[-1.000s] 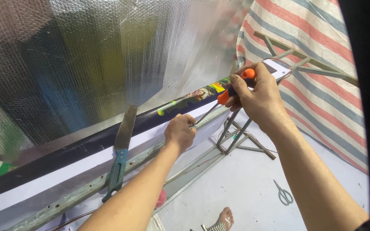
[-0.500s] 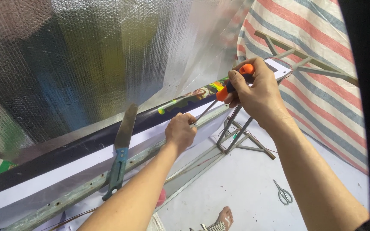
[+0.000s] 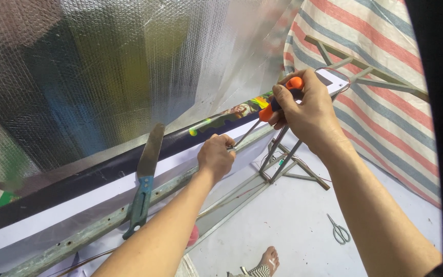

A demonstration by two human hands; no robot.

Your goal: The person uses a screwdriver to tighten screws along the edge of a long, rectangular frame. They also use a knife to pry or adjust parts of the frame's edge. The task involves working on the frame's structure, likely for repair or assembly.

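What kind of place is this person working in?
Probably a small workshop or sign-making spot. A metal frame carries a printed banner, a big knife lies on it, scissors sit on the bare floor, and the right hand holds a screwdriver.

right hand (image 3: 311,115): fingers closed around the orange-and-black handle of a screwdriver (image 3: 278,102); its thin metal shaft slants down and left to the left hand.
left hand (image 3: 216,156): fingers pinched at the shaft's tip, resting on the white sheet edge (image 3: 93,197) that lies over a long grey metal rail (image 3: 108,225).
left of the left fingers: a flat-bladed knife with a blue-green handle (image 3: 143,179), leaning on the rail, blade upward.
above both hands: a silver bubble-foil sheet (image 3: 103,66), hanging down to a dark strip.
behind the right fingers: a red, white and blue striped tarp (image 3: 380,97).
below the right arm: small grey scissors (image 3: 338,230) on the pale floor (image 3: 288,220); a sandalled foot (image 3: 262,261) near the bottom edge.
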